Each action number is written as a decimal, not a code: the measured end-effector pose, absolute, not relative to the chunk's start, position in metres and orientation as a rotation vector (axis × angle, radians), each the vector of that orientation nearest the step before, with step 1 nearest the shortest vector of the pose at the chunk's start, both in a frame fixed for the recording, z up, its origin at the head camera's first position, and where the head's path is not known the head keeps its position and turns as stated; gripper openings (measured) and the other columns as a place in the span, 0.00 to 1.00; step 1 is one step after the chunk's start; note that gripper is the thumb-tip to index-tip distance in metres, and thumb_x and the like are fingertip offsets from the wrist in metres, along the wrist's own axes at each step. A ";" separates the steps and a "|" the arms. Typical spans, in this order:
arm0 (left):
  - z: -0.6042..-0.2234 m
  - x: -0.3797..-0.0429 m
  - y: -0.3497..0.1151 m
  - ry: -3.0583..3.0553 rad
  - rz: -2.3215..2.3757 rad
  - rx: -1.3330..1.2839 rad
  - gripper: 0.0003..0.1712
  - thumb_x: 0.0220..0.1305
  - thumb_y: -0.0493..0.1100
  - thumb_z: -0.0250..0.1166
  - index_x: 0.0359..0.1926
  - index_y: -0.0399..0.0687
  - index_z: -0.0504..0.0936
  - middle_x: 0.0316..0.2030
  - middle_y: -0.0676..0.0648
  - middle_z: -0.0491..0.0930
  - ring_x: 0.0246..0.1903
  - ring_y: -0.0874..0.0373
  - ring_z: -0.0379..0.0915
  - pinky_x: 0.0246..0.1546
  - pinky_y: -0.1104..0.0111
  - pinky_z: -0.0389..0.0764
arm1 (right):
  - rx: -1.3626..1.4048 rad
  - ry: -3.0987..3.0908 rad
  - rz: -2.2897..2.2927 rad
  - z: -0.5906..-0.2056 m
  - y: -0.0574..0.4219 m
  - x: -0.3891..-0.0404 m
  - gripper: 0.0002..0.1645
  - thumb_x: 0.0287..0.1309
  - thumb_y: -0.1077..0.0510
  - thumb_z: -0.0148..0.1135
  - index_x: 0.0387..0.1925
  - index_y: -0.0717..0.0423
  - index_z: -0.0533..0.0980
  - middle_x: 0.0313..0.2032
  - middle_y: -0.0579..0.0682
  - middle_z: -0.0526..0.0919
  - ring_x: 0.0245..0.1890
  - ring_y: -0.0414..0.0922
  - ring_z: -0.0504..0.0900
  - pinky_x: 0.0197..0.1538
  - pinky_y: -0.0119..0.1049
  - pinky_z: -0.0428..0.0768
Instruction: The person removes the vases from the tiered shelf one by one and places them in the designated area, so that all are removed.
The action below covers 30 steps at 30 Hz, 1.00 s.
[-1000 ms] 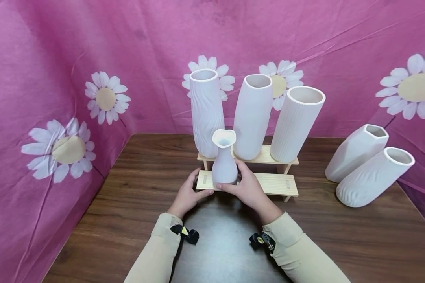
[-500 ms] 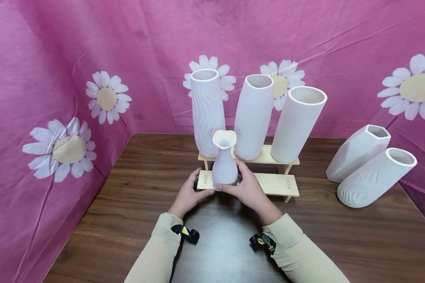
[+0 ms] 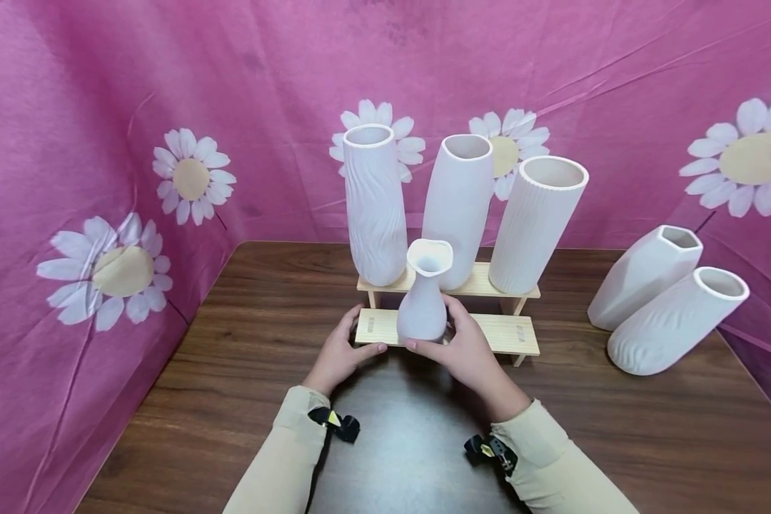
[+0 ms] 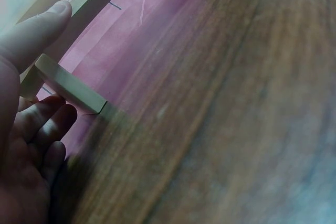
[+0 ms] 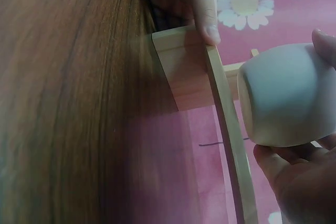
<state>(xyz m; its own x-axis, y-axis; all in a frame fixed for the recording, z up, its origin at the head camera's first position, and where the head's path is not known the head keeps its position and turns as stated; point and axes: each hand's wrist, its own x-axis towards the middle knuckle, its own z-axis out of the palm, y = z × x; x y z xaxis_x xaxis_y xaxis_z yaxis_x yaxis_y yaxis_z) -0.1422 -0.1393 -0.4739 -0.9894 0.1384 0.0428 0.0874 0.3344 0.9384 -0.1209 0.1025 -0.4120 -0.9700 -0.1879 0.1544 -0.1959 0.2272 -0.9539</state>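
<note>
White vase [image 3: 422, 313] in right hand [image 3: 474, 357], above shelf edge [image 3: 517, 351]

A staged-looking corner, room type unclear: pink daisy-print cloth [image 3: 283, 93] behind and beside a wood-grain table [image 3: 250, 335].

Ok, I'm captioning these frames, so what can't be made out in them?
Head view: far fingertips of the right hand, hidden behind the small white flared-mouth ceramic vase.
Head view: lower left part of the tall smooth white ceramic vase, covered by the small vase.
Right wrist view: the small vase's neck and mouth, cut off by the right edge.
Left wrist view: grain of the dark brown wooden tabletop at lower right, blurred.
</note>
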 end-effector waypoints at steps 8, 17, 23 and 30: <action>-0.474 -0.143 -0.140 2.534 1.777 0.222 0.55 0.52 0.43 0.80 0.75 0.40 0.59 0.62 0.42 0.77 0.62 0.50 0.71 0.66 0.53 0.65 | 0.320 -2.469 1.892 -0.405 0.115 -0.109 0.51 0.44 0.58 0.82 0.69 0.55 0.65 0.60 0.56 0.76 0.61 0.51 0.74 0.66 0.52 0.67; -0.475 -0.143 -0.140 2.534 1.772 0.224 0.55 0.52 0.44 0.80 0.75 0.41 0.59 0.63 0.43 0.77 0.63 0.50 0.70 0.67 0.52 0.64 | 0.283 -2.515 1.782 -0.402 0.132 -0.096 0.52 0.43 0.57 0.83 0.69 0.54 0.65 0.59 0.54 0.76 0.59 0.50 0.75 0.63 0.52 0.72; -0.476 -0.142 -0.139 2.520 1.789 0.212 0.55 0.52 0.44 0.80 0.76 0.42 0.59 0.62 0.43 0.77 0.62 0.50 0.71 0.66 0.52 0.65 | 0.268 -2.526 1.725 -0.401 0.147 -0.088 0.51 0.44 0.58 0.82 0.69 0.54 0.65 0.60 0.53 0.76 0.59 0.48 0.74 0.60 0.50 0.74; -0.475 -0.143 -0.139 2.526 1.782 0.211 0.55 0.52 0.45 0.80 0.76 0.43 0.59 0.62 0.43 0.77 0.62 0.50 0.71 0.65 0.51 0.65 | 0.212 -2.551 1.658 -0.403 0.162 -0.079 0.50 0.46 0.56 0.82 0.69 0.55 0.65 0.59 0.53 0.76 0.57 0.46 0.73 0.58 0.37 0.74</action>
